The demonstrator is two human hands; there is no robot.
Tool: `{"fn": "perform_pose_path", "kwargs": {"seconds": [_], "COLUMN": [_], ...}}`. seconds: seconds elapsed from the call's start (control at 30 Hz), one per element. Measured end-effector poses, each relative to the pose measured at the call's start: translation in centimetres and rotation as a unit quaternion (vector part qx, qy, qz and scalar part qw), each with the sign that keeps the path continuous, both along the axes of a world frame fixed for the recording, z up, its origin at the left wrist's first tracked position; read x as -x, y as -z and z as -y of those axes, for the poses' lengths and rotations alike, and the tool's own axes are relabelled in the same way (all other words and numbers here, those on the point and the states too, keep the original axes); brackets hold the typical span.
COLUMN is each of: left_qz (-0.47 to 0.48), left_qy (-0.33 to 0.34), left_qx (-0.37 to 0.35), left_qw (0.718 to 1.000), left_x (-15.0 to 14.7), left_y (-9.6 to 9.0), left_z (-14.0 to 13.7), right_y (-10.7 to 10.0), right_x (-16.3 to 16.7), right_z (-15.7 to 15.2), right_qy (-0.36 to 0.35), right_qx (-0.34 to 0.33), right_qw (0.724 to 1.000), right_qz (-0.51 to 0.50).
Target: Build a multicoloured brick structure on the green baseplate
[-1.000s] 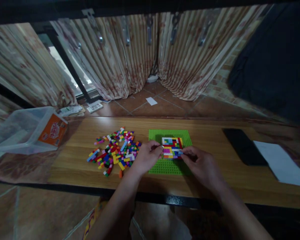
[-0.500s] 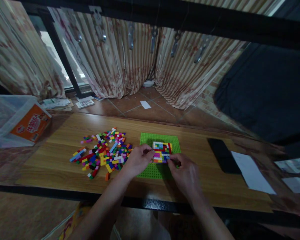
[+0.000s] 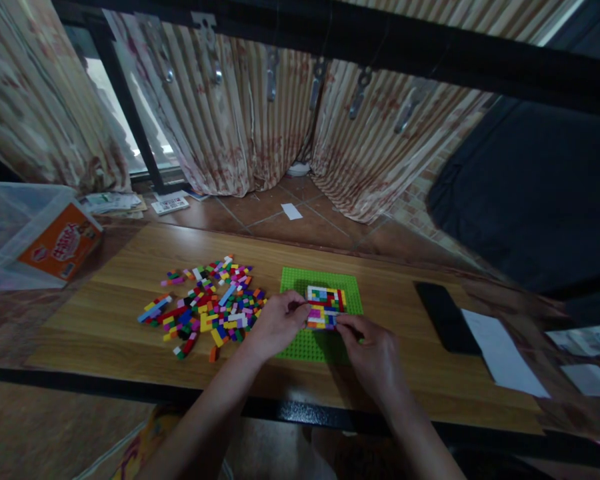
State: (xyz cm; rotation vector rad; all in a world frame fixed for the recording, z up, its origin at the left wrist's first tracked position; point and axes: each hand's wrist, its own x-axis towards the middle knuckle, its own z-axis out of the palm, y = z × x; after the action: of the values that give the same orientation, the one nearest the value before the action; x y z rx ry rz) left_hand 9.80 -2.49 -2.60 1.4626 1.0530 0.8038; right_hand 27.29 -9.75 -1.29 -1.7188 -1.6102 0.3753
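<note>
A block of colourful toy bricks (image 3: 325,308), in white, red, yellow, blue and purple, sits on a green studded baseplate (image 3: 295,348). At its left edge, my left hand (image 3: 280,321) is closed with thumb and fingertips pressed against the bricks. My right hand (image 3: 373,343) pinches the near right corner of the same block between thumb and index finger. Whether a separate small brick is in either pinch is too small to tell. Loose toy bricks (image 3: 210,307) of many colours lie in a heap to the left of my left hand.
A clear plastic box (image 3: 25,267) with an orange label stands at the far left. Right of the baseplate lie a black phone-like slab (image 3: 446,317) and a white paper sheet (image 3: 503,353). The wooden tabletop (image 3: 105,333) ends at a dark front edge.
The view has shifted slightly. My right hand's fingers have moved a little at the block's corner; my left hand stays at its left edge.
</note>
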Motion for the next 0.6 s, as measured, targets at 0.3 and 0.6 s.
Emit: {"fn": "perform_pose_path", "kwargs": {"seconds": [0.3,0.6], "left_qz": [-0.015,-0.045], "left_qy": [-0.005,-0.007], "left_qx": [-0.001,-0.012], "left_qw": [1.000,0.999], "left_x": [0.0,-0.2], "left_y": [-0.6,-1.1], "left_z": [0.1,0.4], "right_y": [0.2,0.9], "right_x": [-0.1,-0.1], "right_z": [-0.2,-0.6], "right_qy": [0.019,0.036], "right_qx": [0.017,0.024], "right_qw": [0.998,0.991], "right_qz": [-0.054,-0.123]}}
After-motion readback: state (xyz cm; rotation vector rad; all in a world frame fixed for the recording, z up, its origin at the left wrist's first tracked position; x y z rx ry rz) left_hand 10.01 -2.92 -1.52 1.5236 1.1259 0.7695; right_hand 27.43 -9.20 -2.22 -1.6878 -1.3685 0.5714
